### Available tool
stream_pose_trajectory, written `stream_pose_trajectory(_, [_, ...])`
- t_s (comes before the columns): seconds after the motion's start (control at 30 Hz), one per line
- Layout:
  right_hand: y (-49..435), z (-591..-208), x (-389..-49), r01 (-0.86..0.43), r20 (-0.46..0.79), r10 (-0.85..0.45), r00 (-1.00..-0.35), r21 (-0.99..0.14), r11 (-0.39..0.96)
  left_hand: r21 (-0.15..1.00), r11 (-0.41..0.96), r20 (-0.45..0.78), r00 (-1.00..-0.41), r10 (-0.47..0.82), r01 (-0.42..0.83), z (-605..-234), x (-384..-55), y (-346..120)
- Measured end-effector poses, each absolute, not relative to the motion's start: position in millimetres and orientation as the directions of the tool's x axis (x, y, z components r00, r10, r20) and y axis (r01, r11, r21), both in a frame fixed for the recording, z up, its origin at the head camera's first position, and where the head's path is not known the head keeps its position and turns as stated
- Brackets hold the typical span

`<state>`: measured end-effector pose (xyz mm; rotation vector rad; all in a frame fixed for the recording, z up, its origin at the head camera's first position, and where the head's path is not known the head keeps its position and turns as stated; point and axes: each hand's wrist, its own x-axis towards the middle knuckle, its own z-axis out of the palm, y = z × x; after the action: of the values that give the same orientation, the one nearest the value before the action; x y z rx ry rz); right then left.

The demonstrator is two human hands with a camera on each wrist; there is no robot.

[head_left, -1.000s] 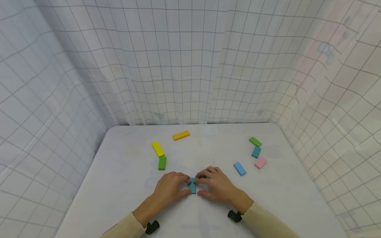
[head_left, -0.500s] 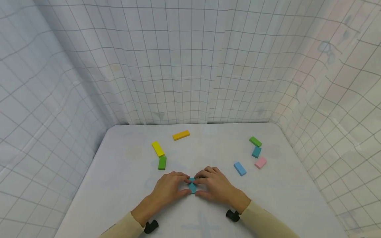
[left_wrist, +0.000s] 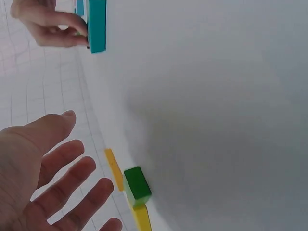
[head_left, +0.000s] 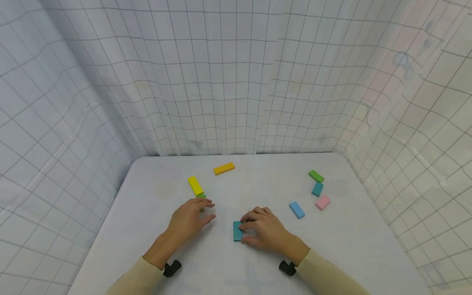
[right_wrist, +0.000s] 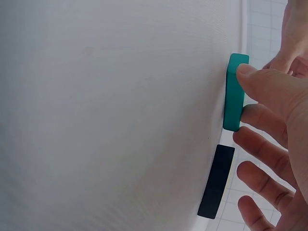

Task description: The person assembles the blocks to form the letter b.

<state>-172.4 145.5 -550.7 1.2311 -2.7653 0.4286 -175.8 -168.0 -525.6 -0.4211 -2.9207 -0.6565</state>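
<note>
A teal block (head_left: 237,231) lies lengthwise near the front middle of the white table. My right hand (head_left: 267,229) stays at its right long side, thumb and index fingertips touching it, the fingers relaxed. In the right wrist view, a dark navy block (right_wrist: 216,182) lies beyond the teal one, beside my other fingers; the hand mostly hides it in the head view. My left hand (head_left: 188,219) hovers to the left with fingers spread and nothing held. It partly covers a green block (left_wrist: 137,186), which appears just past the fingertips in the left wrist view.
A yellow block (head_left: 196,186) touches the green one's far end, and an orange-yellow block (head_left: 224,168) lies further back. On the right are a light blue block (head_left: 297,209), a pink block (head_left: 322,202), a second teal block (head_left: 317,189) and a smaller green block (head_left: 316,176).
My left hand has left the teal block's left side and moved left and away from me, over the green block. The right hand has closed up slightly against the teal block, which has stayed put.
</note>
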Motion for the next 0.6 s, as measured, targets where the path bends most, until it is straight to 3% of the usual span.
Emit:
stream_pose_trajectory(0.2, [146.2,-553.7,-172.2,-0.737,0.205,-0.709,-0.675,-0.232,0.634,0.425,0.855,0.202,-0.952,0.231,0.297,-524.1,-191.2,-198.5])
stream_pose_trajectory(0.6, [146.8,-558.4,-173.7,-0.754,0.261,-0.708,-0.656,-0.221,0.618,0.530,0.795,0.118,-0.954,0.276,0.296,-530.0,-210.4,-216.7])
